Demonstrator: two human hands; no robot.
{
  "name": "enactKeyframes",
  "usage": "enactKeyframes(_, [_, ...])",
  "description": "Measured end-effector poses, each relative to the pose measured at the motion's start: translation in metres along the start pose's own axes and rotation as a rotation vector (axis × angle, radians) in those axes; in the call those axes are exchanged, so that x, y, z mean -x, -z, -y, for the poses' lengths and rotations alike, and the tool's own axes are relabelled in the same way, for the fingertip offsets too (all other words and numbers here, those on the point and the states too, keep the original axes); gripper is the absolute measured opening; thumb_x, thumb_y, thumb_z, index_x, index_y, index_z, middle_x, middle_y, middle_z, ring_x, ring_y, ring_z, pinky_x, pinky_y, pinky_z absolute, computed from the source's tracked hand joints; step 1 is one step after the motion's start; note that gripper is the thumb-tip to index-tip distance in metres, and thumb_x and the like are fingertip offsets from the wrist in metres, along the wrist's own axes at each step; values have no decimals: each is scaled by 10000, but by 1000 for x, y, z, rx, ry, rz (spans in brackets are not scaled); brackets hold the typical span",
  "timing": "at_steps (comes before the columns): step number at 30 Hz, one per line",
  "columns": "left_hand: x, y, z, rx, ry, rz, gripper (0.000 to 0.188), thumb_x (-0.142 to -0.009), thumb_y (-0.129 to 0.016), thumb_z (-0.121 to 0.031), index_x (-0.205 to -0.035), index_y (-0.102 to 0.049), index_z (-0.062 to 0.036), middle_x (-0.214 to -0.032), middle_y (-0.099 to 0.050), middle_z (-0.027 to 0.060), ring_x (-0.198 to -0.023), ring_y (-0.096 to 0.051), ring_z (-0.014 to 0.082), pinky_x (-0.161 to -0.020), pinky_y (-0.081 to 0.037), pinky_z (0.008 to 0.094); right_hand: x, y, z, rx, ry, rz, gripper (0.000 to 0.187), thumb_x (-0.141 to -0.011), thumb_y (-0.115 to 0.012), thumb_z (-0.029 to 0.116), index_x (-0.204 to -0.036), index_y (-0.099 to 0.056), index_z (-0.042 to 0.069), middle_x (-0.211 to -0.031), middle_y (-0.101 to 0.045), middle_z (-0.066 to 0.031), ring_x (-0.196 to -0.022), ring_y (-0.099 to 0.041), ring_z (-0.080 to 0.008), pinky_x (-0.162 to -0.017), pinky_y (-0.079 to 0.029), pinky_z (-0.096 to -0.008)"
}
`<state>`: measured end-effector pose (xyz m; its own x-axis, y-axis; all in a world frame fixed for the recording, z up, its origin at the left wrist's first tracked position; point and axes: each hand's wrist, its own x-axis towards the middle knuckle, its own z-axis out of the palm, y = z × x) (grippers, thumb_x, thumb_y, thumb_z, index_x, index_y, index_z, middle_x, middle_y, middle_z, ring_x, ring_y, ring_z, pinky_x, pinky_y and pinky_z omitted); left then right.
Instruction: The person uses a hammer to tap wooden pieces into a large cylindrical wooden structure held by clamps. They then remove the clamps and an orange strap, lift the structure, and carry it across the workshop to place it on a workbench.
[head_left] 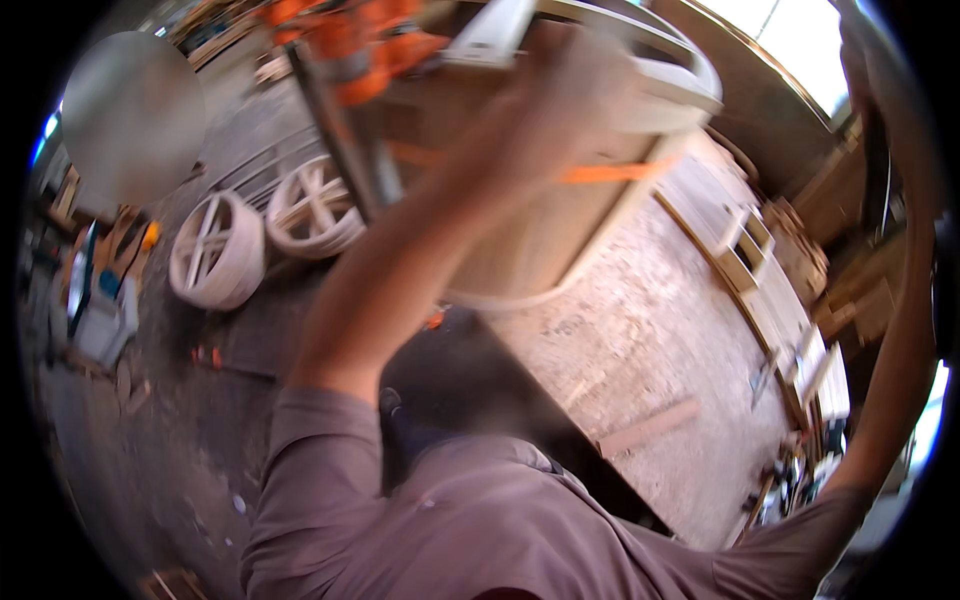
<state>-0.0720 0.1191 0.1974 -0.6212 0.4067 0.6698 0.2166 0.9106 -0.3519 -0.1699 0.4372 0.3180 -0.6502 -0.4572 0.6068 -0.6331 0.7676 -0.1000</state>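
A large curved wooden frame [520, 235] with thin panel sides and a pale rounded top rim stands on the workbench in front of me. An orange strap [610, 173] runs around its side. My left hand [585, 80] is at the frame's top rim, its fingers smeared by motion; I cannot tell whether it grips the rim. Orange clamps [345, 50], also blurred, are at the frame's upper left, beside a metal bar [330, 130]. My right arm is raised along the right edge, with my right hand [862, 65] high up there, its fingers unclear.
Two round wooden rings with cross braces [218, 250] sit on the left. A flat wood strip [648, 428] lies on the workbench [600, 340]. Boards with a small box-like wooden piece [745, 248] line its right side, and hand tools [795, 480] cluster at lower right.
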Motion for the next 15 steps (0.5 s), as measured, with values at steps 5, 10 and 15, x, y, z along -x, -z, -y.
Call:
enactKeyframes(5, [-7, 5, -6, 186, 142, 374, 563, -746, -726, -564, -959, -737, -43, -884, -702, 127, -849, -709, 234, -716, -558, 374, 4, -7, 77, 181, -393, 676, 362, -1030, -464, 346, -1248, -548, 69, -615, -455, -23, -478, -450, -106, -426, -386, -290])
enactKeyframes(10, [-13, 2, -8, 157, 73, 342, 266, -789, -680, -302, -925, -757, -87, -922, -720, 85, -925, -697, 238, -733, -535, 383, 8, -13, 44, -39, -354, 527, 351, -1017, -498, 441, -891, -519, 114, -573, -356, 58, -404, -329, -40, -352, -241, -232])
enactKeyframes(15, [15, 6, -15, 33, 95, -49, 205, -776, -687, -168, -914, -722, -21, -924, -679, 99, -880, -628, 297, -708, -491, 436, 47, -30, 42, -317, -351, 212, 365, -997, -532, 449, -869, -533, 107, -525, -343, 52, -349, -319, -47, -304, -222, -233])
